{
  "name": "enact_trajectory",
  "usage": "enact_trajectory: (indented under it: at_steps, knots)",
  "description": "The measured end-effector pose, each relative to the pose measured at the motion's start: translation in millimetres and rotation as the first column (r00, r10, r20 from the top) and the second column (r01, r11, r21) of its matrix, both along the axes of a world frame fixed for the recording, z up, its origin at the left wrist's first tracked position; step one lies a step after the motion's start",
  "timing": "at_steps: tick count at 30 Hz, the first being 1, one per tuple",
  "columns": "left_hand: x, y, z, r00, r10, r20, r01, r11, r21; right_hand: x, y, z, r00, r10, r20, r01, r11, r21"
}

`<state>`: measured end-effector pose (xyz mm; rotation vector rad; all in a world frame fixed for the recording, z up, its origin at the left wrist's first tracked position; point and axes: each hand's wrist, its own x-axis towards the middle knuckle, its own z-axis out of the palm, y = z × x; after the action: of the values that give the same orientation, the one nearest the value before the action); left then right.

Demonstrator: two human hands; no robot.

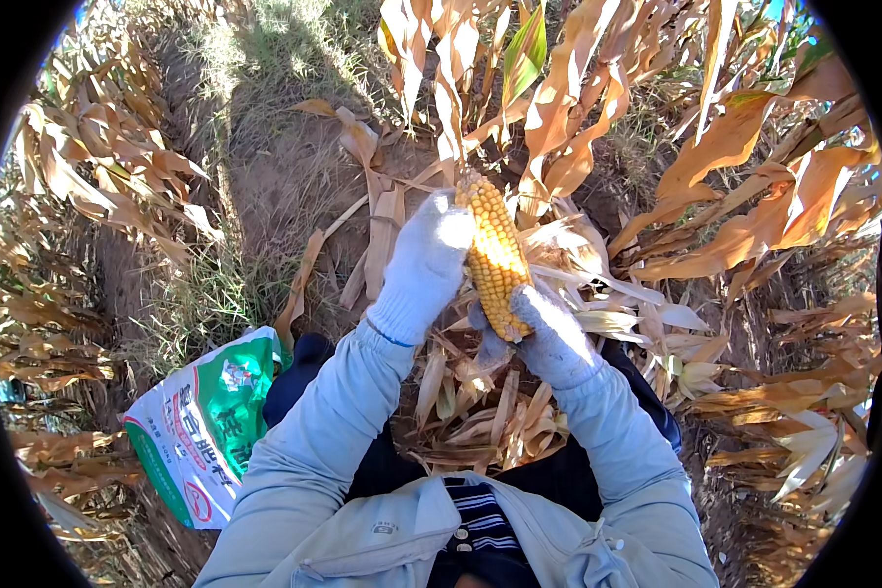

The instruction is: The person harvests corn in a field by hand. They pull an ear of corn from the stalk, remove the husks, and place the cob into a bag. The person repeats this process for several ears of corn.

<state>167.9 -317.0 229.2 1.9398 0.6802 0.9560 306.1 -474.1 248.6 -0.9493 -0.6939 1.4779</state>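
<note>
A husked ear of yellow corn is held up in front of me, tilted, its kernels bare and bright in the sun. My left hand, in a white knit glove, grips the upper part from the left side. Around the lower end closes my right hand, in a greyer, soiled glove, with the thumb on the kernels. The left fingers are largely hidden behind the ear. Beneath the hands, loose dry husks lie heaped between my legs.
At my left stands a green and white printed woven sack bearing writing. Dry corn stalks with broad leaves rise ahead and to the right. More pulled husks lie by my right knee. Bare soil and grass extend to the left.
</note>
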Motion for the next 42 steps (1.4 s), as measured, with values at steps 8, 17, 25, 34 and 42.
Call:
enact_trajectory:
  at_steps: [8,17,25,34,42]
  knots:
    - [-3,-9,42,0.952,-0.086,-0.294,0.052,0.991,-0.122,0,2,1,0.932,-0.131,0.337,0.141,0.99,-0.004]
    - [-8,-1,45,0.964,0.172,0.202,0.026,0.697,-0.716,21,-4,2,0.981,-0.049,0.187,0.058,0.997,-0.043]
    - [-24,28,39,0.985,0.14,0.101,-0.066,0.848,-0.527,38,-20,-12,0.911,0.15,-0.383,-0.119,0.987,0.104]
    - [-23,30,9,0.975,0.119,-0.19,-0.078,0.975,0.21,30,-16,8,0.987,-0.094,0.132,0.086,0.994,0.067]
    - [3,-20,-1,0.928,0.02,0.373,0.23,0.756,-0.613,8,-5,33,0.473,-0.216,0.854,0.218,0.968,0.124]
